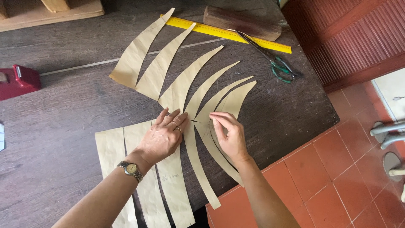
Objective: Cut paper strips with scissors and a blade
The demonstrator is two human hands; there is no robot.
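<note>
Several long curved strips of tan paper [185, 80] fan out across a dark wooden table [63, 109], joined near the middle and spreading toward the far side and the near edge. My left hand [162, 136], wearing a ring and a wristwatch, lies flat with spread fingers on the strips where they meet. My right hand [228, 133] pinches the edge of one strip just right of that spot with thumb and forefinger. The two hands sit close together.
A yellow ruler [219, 31] lies at the table's far side under a brown wooden block [240, 22]. Green-handled scissors [274, 61] rest beside it. A red tape dispenser [17, 81] stands at the left. Red floor tiles [337, 181] lie past the right edge.
</note>
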